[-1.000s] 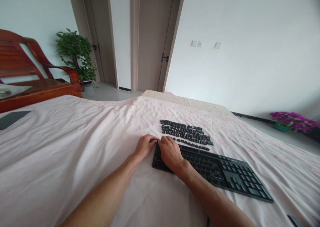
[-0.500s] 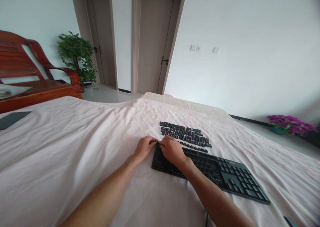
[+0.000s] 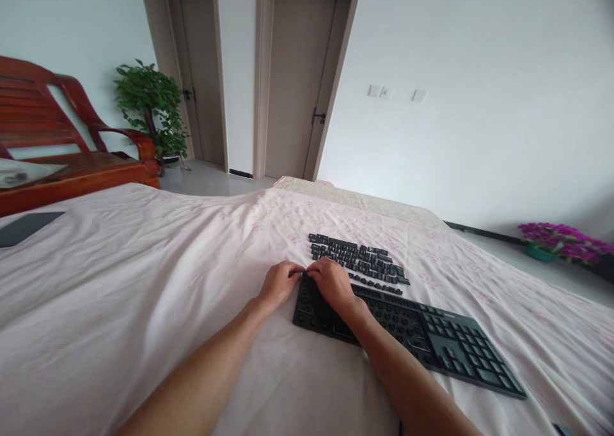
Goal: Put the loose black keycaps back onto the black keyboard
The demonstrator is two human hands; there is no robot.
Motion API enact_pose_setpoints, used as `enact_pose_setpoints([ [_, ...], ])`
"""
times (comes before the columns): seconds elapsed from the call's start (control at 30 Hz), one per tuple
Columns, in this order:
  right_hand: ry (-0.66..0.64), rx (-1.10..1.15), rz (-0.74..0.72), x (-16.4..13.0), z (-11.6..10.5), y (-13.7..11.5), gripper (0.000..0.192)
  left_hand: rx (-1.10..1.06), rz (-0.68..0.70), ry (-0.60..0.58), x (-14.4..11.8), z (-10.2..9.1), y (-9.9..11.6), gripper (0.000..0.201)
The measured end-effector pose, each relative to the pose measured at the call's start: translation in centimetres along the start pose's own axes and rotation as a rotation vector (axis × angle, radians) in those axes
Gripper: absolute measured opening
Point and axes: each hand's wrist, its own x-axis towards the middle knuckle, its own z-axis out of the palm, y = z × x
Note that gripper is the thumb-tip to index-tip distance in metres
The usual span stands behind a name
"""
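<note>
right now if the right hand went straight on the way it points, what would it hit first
Most likely the left hand, just ahead of the right hand near the far left corner of the keyboard. Whether the two hands touch is hard to tell.

Cloth [image 3: 144, 282] open leftward; loose keycaps [image 3: 378, 270] block beyond keyboard [image 3: 417, 328].

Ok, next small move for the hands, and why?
I'd probably ease the right hand back slightly for a clear look. Its fingertips and the left hand's come together at the keyboard's far left corner; whether they pinch anything can't be seen. Much of the keyboard looks stripped, and loose keycaps lie just beyond it.
</note>
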Motion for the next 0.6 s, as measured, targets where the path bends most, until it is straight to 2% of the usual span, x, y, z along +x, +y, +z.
enact_pose_setpoints([
  [0.27, -0.004, -0.237, -0.111, -0.43, 0.27, -0.78, 0.028, 0.024, -0.020, -0.004, 0.11, 0.26, -0.33, 0.028],
  [0.6, 0.013, -0.222, -0.037, -0.84, 0.92, -0.85, 0.026, 0.022, -0.024, -0.003, 0.00, 0.43, -0.55, 0.026],
])
